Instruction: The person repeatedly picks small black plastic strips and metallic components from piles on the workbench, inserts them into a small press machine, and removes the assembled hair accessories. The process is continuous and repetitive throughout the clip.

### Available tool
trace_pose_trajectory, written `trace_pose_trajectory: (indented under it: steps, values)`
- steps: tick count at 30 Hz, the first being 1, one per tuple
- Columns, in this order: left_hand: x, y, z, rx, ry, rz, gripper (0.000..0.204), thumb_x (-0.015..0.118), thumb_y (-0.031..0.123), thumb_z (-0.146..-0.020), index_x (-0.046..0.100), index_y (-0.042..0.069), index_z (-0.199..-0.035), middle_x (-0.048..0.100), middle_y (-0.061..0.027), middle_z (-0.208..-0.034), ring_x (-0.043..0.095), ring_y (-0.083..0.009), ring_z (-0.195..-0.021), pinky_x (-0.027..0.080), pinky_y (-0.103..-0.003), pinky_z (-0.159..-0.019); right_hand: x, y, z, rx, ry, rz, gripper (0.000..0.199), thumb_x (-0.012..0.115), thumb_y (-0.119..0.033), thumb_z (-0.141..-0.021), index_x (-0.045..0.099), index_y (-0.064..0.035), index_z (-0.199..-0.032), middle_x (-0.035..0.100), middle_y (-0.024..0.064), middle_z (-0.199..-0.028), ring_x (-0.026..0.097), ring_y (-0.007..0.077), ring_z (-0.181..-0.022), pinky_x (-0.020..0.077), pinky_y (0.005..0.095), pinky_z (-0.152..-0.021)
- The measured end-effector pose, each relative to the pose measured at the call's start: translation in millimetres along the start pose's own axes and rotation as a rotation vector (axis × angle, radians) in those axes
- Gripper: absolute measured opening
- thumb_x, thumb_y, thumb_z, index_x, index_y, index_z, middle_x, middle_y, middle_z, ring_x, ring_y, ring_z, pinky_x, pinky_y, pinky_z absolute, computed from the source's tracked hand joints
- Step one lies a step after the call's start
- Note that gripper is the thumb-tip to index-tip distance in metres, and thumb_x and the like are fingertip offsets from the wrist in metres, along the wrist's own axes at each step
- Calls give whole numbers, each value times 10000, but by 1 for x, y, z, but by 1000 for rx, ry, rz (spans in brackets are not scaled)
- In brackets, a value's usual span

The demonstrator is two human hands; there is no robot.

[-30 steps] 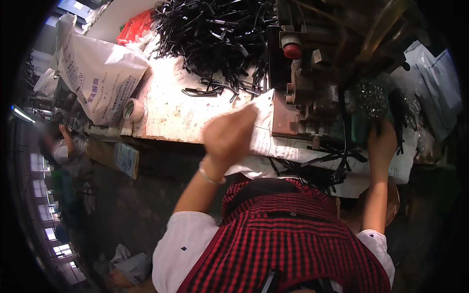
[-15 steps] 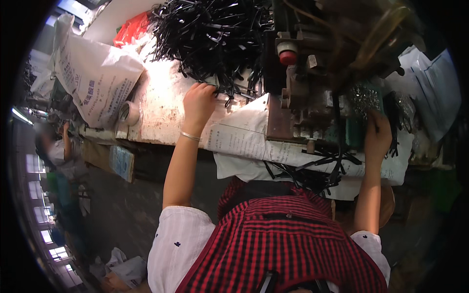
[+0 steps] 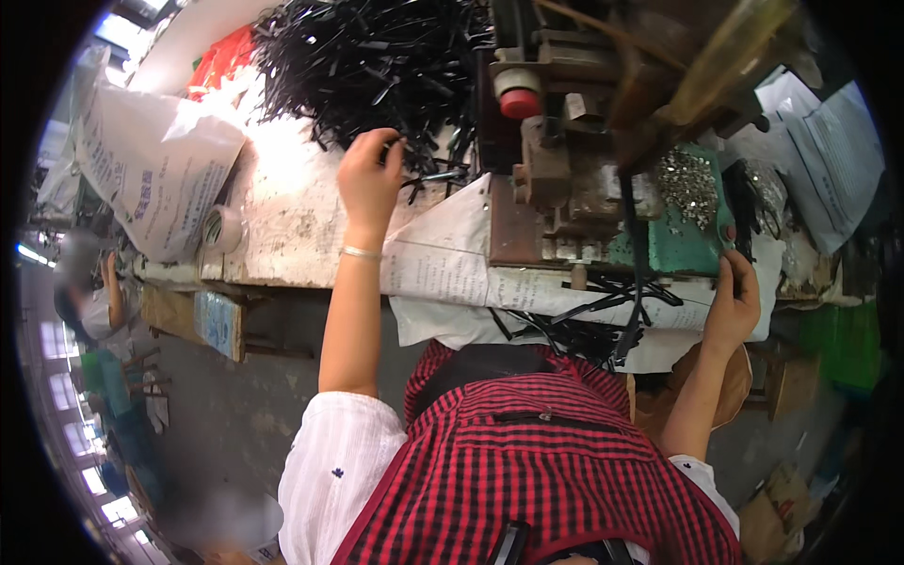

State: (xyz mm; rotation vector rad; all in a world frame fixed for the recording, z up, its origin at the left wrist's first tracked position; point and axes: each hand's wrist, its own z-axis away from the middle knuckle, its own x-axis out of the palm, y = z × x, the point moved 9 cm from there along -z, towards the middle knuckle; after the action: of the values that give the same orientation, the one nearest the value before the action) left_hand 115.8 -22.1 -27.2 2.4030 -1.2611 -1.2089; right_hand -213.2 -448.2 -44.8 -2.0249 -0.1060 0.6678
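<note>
My left hand [image 3: 369, 184] hovers at the near edge of a big heap of thin black strips [image 3: 377, 71], its thumb and fingers curled into a pinch. What it pinches, if anything, is too small to make out. At the near right corner of a green tray [image 3: 683, 259], my right hand [image 3: 734, 303] has its fingertips drawn together; their contents cannot be seen. Small shiny metal pieces [image 3: 689, 188] lie on that tray. Between the hands stands a worn metal bench machine [image 3: 589, 179] with a red button [image 3: 519, 103].
More black strips [image 3: 593, 334] lie on white sheeting along the bench's front edge. A large white printed sack [image 3: 155, 160] and a tape roll [image 3: 223, 229] are at the left. Clear plastic bags [image 3: 819, 151] sit far right. Another person [image 3: 94, 301] is at the far left.
My right hand has drawn back from the metal pieces to the tray's near edge. My left hand has lifted from the strips' edge, its fingers turning. The view has shifted slightly.
</note>
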Motion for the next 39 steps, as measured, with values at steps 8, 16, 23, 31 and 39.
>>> trace_pose_trajectory:
  steps: [8, 16, 23, 31, 39]
  values:
    - [19, 49, 0, -164, -14, 416, 146, 724, 79, -967, 629, 4, -885, 684, -50, -843, 569, -95, -702, 455, -253, -628, 97, -152, -30, -307, -203, -336, 202, 760, -32, -847, 709, -17, -1042, 722, 91, -971, 694, 202, -928, 529, 317, -855]
    - [-27, 119, 14, -174, 168, 823, 50, 629, 20, -1019, 639, -24, -1039, 725, -117, -966, 647, -125, -835, 519, -242, -741, 113, -144, -10, -86, -243, -602, 464, 775, -1, -847, 594, 4, -1273, 704, 73, -1059, 676, 121, -933, 510, 257, -876]
    - [-70, 223, -48, 390, 196, 735, 197, 702, -115, -893, 639, -24, -1056, 729, -138, -977, 682, -197, -834, 533, -264, -773, 108, -177, 9, 85, -353, -897, 612, 698, 50, -848, 490, 2, -1422, 647, 137, -1249, 637, 171, -1120, 473, 305, -1006]
    - [-8, 287, 35, 883, -32, 331, 274, 882, 99, -753, 706, 60, -959, 738, -99, -945, 657, -161, -621, 497, -265, -508, 75, -124, -46, -32, -344, -472, 495, 632, 38, -884, 583, -40, -1371, 683, 108, -1235, 657, 187, -1097, 503, 336, -1010]
    - [-3, 283, 40, 909, 47, 331, 203, 858, 121, -787, 712, 49, -909, 746, -99, -954, 533, -95, -508, 396, -241, -457, 41, -17, -24, -73, -206, -7, 266, 723, -71, -851, 728, -78, -1117, 711, 97, -1019, 680, 252, -971, 521, 354, -894]
